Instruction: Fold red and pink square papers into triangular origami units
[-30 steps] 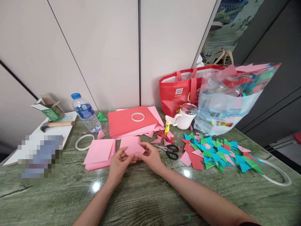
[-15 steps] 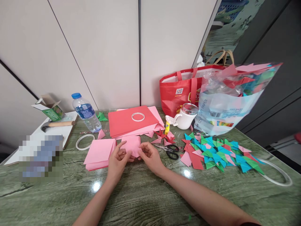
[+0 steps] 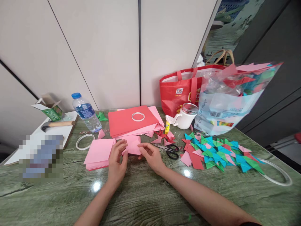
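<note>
A small pink sheet of paper lies in front of me, with a crease or folded edge along its near side. At its left edge is my left hand, thumb and fingers apart, the fingertips touching or just over the paper. My right hand pinches the sheet's right edge between thumb and fingers. Just left of my left hand sits a stack of pink squares. Black-handled scissors rest to the right of my right hand.
Red and pink sheets with a tape roll lie behind. Folded coloured pieces spread at right, near a white mug, glue stick and plastic bag. A water bottle and hammer are at left.
My left hand has loosened, its fingers lifting and its thumb drawing back from the paper. The sheet's near edge now looks straighter. My right hand has barely moved.
</note>
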The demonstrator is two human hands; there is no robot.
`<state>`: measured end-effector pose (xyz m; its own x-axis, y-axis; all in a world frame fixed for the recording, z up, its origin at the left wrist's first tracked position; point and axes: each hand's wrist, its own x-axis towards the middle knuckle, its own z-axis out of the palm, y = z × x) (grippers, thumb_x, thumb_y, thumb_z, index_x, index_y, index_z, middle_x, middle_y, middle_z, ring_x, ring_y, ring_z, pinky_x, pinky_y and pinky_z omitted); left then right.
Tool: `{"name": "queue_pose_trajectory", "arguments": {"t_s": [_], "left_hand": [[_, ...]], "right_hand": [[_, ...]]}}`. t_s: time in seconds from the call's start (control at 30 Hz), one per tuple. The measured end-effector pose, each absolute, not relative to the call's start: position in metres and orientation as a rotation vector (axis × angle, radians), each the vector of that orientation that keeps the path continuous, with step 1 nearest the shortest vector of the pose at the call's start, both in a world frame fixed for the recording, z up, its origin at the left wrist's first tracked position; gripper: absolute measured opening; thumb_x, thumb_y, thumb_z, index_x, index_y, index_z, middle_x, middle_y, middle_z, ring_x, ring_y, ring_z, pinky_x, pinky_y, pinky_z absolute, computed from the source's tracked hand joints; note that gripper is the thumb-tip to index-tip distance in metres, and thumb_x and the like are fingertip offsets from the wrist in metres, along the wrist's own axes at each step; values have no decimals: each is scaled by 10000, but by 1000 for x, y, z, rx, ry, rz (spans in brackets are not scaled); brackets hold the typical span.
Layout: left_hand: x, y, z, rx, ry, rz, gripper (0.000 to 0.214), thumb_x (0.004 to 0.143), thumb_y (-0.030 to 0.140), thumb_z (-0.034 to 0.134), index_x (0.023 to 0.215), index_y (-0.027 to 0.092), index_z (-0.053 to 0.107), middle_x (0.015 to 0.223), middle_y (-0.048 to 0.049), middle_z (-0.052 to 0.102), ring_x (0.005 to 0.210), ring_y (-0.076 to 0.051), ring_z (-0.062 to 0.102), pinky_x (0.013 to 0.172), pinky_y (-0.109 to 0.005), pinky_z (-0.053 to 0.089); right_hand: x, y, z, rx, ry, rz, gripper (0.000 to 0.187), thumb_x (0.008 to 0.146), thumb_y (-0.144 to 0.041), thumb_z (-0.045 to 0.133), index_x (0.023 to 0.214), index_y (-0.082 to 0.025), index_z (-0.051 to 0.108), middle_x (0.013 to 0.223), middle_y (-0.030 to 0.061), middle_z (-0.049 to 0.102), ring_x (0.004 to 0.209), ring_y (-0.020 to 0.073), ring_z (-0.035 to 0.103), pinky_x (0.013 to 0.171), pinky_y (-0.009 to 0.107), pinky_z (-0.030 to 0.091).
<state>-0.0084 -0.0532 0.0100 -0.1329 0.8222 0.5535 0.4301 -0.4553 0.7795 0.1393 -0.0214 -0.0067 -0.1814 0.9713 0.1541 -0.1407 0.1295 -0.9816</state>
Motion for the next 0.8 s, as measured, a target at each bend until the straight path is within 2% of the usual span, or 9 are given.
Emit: {"name": "queue_pose_trajectory", "arguments": {"t_s": [0.2,0.43,0.63,0.7,0.8], "left_hand": [[-11,-53,6,2061,1406,1507,254,825,128,499,1021,234,620,1172,-81,551,1127,-214,495,949,-420,412],[-11,-50,2,1712,1356,1519,182,752,215,630,930,230,667,1186,-83,547,1138,-224,500,921,-378,451],[-9,-48,4,1299,1244,1511,321,645,243,713,959,205,654,1224,-86,546,1075,-231,573,887,-351,490],[-9,-48,6,1218,1265,1470,346,619,240,728,952,184,653,1120,-80,624,981,-218,624,846,-331,512],[-9,-49,7,1159,1321,1408,365,595,234,739,942,157,654,844,-45,704,799,-190,666,738,-292,545]], "right_hand": [[139,-21,-6,-885,-1247,1345,251,715,-352,643,893,-180,603,837,13,617,509,109,600,500,240,458],[138,-21,-6,-822,-1228,1373,393,567,-296,764,904,-188,593,860,16,607,661,131,565,586,245,484],[138,-20,-9,-833,-1327,1280,279,642,-227,697,894,-173,589,863,21,593,688,126,543,611,238,471],[137,-20,-9,-820,-1346,1260,261,651,-214,685,890,-176,589,857,20,590,724,137,552,631,243,476],[137,-20,-11,-825,-1369,1246,264,661,-214,679,908,-182,592,858,23,602,760,153,567,649,254,481]]}}
